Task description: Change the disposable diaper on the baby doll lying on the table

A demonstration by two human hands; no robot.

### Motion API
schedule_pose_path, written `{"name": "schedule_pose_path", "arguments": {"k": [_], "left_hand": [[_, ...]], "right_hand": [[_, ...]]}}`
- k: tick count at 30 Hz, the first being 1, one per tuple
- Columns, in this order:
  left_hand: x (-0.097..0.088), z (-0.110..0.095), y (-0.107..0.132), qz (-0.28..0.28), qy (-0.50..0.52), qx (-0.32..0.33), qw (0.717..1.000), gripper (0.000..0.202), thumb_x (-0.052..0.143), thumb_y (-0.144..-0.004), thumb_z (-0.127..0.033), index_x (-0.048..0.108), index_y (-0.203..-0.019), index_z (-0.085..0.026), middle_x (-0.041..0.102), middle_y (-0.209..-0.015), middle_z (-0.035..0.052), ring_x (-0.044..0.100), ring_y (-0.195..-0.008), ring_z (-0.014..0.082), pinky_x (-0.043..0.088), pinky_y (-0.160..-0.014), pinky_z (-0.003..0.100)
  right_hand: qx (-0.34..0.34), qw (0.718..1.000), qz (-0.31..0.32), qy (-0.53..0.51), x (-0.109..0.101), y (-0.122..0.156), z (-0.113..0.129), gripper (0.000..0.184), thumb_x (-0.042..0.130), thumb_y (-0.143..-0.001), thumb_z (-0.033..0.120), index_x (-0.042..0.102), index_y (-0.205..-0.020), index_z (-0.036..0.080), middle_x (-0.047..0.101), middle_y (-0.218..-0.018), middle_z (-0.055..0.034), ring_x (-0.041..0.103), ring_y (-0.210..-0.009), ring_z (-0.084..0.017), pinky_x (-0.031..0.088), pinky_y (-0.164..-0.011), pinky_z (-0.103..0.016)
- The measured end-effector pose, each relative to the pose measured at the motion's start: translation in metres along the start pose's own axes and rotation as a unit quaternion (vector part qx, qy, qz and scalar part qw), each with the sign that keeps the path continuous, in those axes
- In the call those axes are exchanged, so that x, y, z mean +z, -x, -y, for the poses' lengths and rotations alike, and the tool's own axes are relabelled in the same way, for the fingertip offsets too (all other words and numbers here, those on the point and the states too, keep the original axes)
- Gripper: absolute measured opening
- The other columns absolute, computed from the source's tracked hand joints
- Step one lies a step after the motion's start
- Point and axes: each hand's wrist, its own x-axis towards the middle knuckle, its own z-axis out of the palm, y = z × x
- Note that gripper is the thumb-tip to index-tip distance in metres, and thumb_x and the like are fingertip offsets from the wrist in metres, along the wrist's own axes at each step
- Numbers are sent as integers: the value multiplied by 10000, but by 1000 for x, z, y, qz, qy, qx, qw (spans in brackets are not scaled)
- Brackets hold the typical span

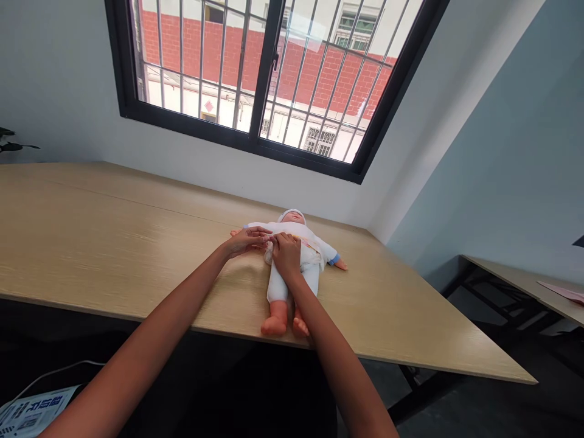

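A baby doll (314,277) in a white outfit and white cap lies on its back on the wooden table (137,243), head toward the window and bare feet at the front edge. Its arms stretch out to both sides, with a blue cuff at the right. My left hand (250,241) is at the doll's side, on the left of its waist. My right hand (286,250) lies over the belly, fingers bent. Both hands' fingertips meet at the edge of the doll's clothing and seem to pinch its fabric, though the fingertips are small and partly hidden.
Behind the table is a wall with a black-framed, barred window (250,140). A second table (515,277) stands at the right, with a pink item (563,293) on it. A printed package (36,410) and a white cable (59,370) are at lower left.
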Motion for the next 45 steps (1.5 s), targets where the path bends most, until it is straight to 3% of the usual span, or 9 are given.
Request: {"name": "schedule_pose_path", "arguments": {"k": [7, 13, 20, 32, 45], "left_hand": [[1, 0, -1, -11, -10, 11, 1000, 320, 886, -657, -316, 745, -900, -163, 732, -891, 40, 647, -797, 143, 489, -827, 317], [2, -1, 0, -27, -9, 22, 999, 269, 884, -653, -276, 719, -820, -145, 719, -843, 37, 639, -794, 146, 482, -784, 295], [-3, -1, -1, -52, 36, 47, 997, 339, 876, -658, -347, 664, -855, -169, 691, -819, -4, 656, -796, 149, 514, -821, 328], [0, -6, 0, -24, 72, 20, 997, 374, 897, -645, -245, 684, -937, -148, 686, -833, 8, 643, -804, 130, 508, -797, 280], [3, -7, 3, -15, 75, -4, 997, 292, 877, -674, -256, 671, -840, -133, 685, -816, 15, 630, -756, 126, 494, -790, 279]], "right_hand": [[-3, 999, 1, -33, 4, -1, -2, 288, 357, -1021, 246, 613, -901, 193, 695, -955, -81, 574, -920, -225, 353, -867, -355], [-18, 999, -4, -46, 7, 0, -2, 301, 353, -1024, 245, 608, -871, 192, 685, -925, -74, 580, -928, -228, 350, -877, -367], [-8, 991, -34, -129, 6, 0, -2, 191, 578, -942, 338, 626, -1007, 165, 673, -1028, -66, 607, -889, -188, 362, -893, -347], [-8, 992, -23, -120, 6, 0, -2, 126, 603, -917, 270, 715, -947, 219, 649, -949, -38, 588, -939, -188, 365, -916, -347], [-11, 992, -20, -127, 3, 1, 0, 193, 655, -892, 345, 717, -1014, 209, 655, -944, -48, 603, -921, -193, 378, -923, -356]]}}
